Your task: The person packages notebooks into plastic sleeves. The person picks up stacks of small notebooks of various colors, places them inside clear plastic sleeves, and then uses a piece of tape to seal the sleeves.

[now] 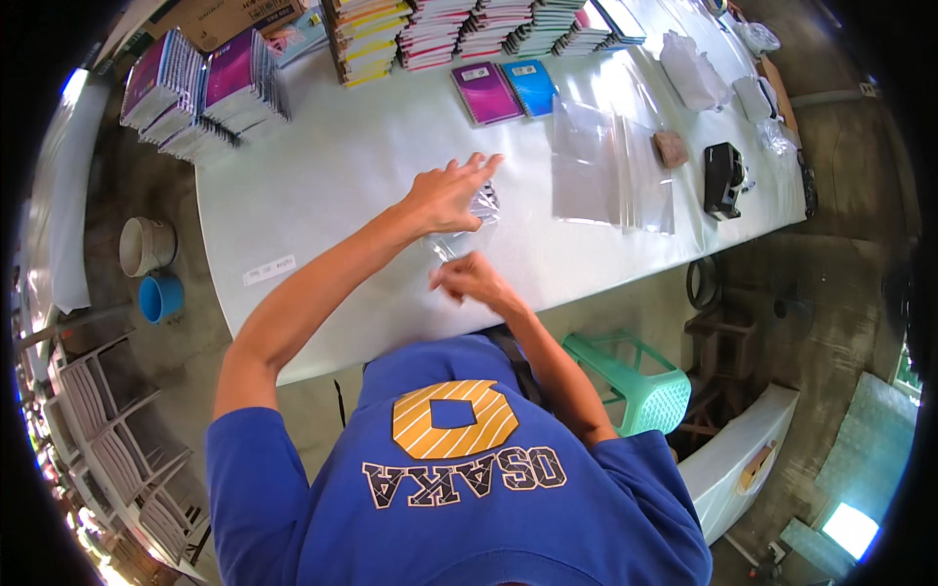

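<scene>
A small packet in clear plastic lies on the white-covered table in front of me, mostly hidden by my hand. Over it reaches my left hand, its fingers stretched apart and its thumb toward the near side. A crinkled, see-through flap of the plastic shows below the left wrist. My right hand is just nearer to me, beside that flap, with its fingers curled in and slightly blurred. Whatever sits between those fingers is too small to make out.
Spiral notebooks stand in stacks at the far left and along the back; a purple one and a blue one lie flat. Rightward are clear plastic sheets, a brown block and a black tape dispenser. A green stool stands below.
</scene>
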A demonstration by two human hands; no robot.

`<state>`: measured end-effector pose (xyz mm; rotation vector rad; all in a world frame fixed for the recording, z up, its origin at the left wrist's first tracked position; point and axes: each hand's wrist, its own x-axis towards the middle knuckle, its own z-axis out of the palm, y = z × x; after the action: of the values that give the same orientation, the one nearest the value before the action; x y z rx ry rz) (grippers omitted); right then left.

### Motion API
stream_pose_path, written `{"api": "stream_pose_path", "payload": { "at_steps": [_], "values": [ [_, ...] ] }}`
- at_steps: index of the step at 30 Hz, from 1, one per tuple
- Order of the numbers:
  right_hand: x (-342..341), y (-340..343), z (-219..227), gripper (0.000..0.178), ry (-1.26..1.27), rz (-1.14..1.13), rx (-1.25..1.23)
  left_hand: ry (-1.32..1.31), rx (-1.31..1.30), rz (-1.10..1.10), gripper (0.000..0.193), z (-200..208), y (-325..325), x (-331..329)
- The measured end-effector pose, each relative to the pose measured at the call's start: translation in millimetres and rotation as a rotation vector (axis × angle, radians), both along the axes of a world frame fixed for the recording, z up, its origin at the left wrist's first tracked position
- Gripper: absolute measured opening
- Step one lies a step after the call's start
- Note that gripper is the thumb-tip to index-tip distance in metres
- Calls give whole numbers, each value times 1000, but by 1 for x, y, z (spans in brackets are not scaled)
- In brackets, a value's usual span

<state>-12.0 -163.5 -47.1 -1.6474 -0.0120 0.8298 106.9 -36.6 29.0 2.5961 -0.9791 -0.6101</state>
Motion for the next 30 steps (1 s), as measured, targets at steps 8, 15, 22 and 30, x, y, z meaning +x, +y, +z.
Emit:
{"api": "stream_pose_path", "payload": {
  "at_steps": [8, 15, 22, 30],
  "values": [
    [35, -24, 34, 65, 189, -645, 942, 569, -1510, 703, 100, -47, 12, -68],
    [74, -74, 1, 82, -274, -356, 512, 560, -1414, 734, 116, -36, 17, -64],
    [93, -112, 93, 85, -859, 192, -160, 249, -708, 823, 87, 36, 1, -50],
    [121, -102, 168, 13, -1420, 597, -371, -101, -48, 661, 56, 63, -5, -54]
  ]
}}
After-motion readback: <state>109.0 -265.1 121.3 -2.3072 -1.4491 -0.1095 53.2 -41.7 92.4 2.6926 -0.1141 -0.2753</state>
